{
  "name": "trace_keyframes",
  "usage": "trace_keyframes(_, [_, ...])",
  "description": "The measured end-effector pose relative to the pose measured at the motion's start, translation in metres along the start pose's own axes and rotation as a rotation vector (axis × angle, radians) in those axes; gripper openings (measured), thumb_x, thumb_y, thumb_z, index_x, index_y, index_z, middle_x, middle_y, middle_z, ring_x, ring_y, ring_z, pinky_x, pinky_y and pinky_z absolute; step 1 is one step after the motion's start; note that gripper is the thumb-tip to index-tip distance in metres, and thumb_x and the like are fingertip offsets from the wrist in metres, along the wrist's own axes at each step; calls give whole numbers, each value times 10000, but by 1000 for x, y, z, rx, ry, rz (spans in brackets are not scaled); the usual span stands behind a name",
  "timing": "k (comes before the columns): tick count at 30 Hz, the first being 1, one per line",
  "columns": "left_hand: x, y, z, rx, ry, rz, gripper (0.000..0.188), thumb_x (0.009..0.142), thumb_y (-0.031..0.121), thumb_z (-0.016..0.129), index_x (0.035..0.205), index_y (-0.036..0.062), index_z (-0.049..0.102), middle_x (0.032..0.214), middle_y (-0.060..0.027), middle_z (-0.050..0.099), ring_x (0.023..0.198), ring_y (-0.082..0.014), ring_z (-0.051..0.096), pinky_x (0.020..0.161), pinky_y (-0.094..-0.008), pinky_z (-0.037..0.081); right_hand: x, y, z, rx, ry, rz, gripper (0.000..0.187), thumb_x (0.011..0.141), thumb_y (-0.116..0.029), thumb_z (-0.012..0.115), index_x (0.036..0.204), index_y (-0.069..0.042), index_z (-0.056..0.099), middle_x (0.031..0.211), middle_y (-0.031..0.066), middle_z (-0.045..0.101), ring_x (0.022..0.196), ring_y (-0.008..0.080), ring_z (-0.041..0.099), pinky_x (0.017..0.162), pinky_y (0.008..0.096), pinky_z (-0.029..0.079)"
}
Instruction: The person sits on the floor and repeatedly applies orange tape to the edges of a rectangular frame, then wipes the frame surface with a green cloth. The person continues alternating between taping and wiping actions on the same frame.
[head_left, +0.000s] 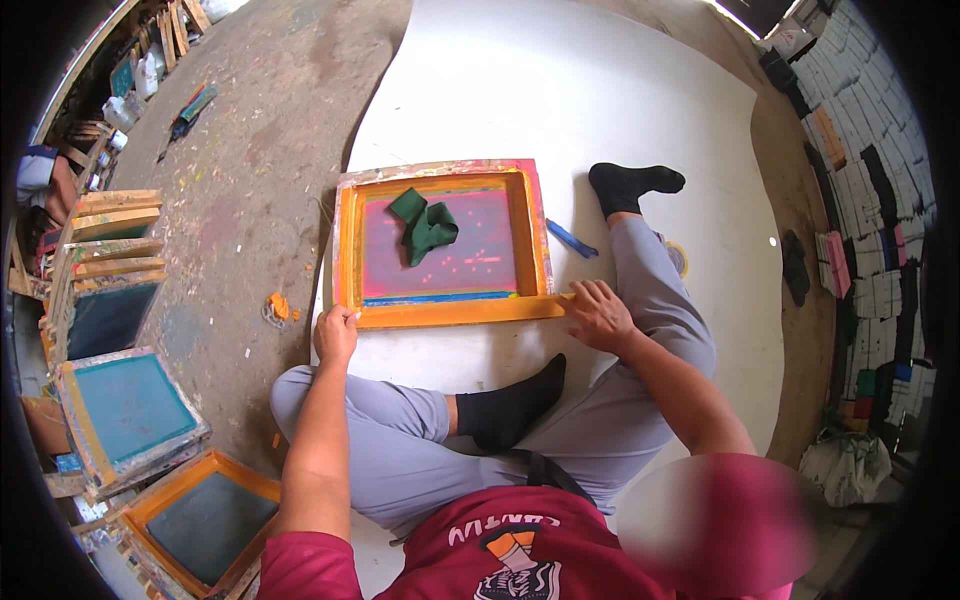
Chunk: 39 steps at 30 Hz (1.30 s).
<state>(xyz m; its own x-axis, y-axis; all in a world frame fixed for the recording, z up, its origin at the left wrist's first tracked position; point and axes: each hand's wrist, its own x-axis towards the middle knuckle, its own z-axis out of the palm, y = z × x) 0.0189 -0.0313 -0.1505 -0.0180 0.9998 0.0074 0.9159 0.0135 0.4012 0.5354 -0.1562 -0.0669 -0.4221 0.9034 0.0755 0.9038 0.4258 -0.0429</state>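
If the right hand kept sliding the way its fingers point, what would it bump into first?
The right hand points left along the near rail of the orange-taped frame. That rail looks bare, so it would probably meet the left hand at the far corner first.

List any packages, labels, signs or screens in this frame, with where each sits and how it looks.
Printing screen: on the white sheet, orange frame, pink mesh, green rag on it; left hand and right hand at its near edge.
Teal-mesh screen: floor, far left, wooden frame.
Orange-framed dark screen: lower left.
Stacked flat packages: right wall, mostly white, some dark and pink.
Plastic bottles: upper left, whitish.
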Motion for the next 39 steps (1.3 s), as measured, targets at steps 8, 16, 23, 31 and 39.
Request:
trace_keyframes(8, [2, -4, -1, -30, -29, -32, 235, 878, 259, 833, 862, 60, 709, 851, -136, 730, 891, -362, 686, 780, -497, 535, 29, 22, 16, 127, -130, 186, 499, 894, -388, 765, 1300, -109, 683, 1332, 141, 627, 1285, 334, 562, 1141, 476, 406])
trace_keyframes(16, [2, -4, -4, -57, -54, -62, 244, 878, 273, 832, 862, 56, 722, 839, -127, 741, 878, -349, 689, 782, -485, 538, 92, 67, 77, 178, -105, 853, 411, 956, -305, 717, 1268, -52, 628, 1266, 188, 666, 1292, 374, 579, 1058, 476, 506])
trace_keyframes(23, [3, -4, 0, -63, -38, -17, 243, 871, 275, 835, 851, 59, 725, 819, -126, 742, 858, -349, 693, 779, -484, 539, 91, 76, 74, 159, -130, 953, 302, 1030, -267, 549, 1234, -52, 608, 1155, 236, 711, 1111, 441, 682, 945, 527, 552])
trace_keyframes(31, [3, -4, -1, -91, -49, -59, 246, 868, 273, 841, 846, 55, 731, 831, -137, 751, 845, -356, 706, 763, -487, 543, 24, -13, 21, 574, 255, 979, 366, 1051, -204, 562, 1382, -51, 592, 1063, 292, 734, 902, 499, 715, 784, 514, 575])
trace_keyframes(39, [6, -15, 5, -120, -30, -35, 242, 866, 262, 843, 855, 43, 742, 834, -150, 761, 806, -362, 725, 734, -478, 550, 20, -97, -9, 582, -163, 958, 535, 1026, -200, 540, 1557, -168, 478, 1003, 322, 721, 983, 520, 695, 902, 579, 533])
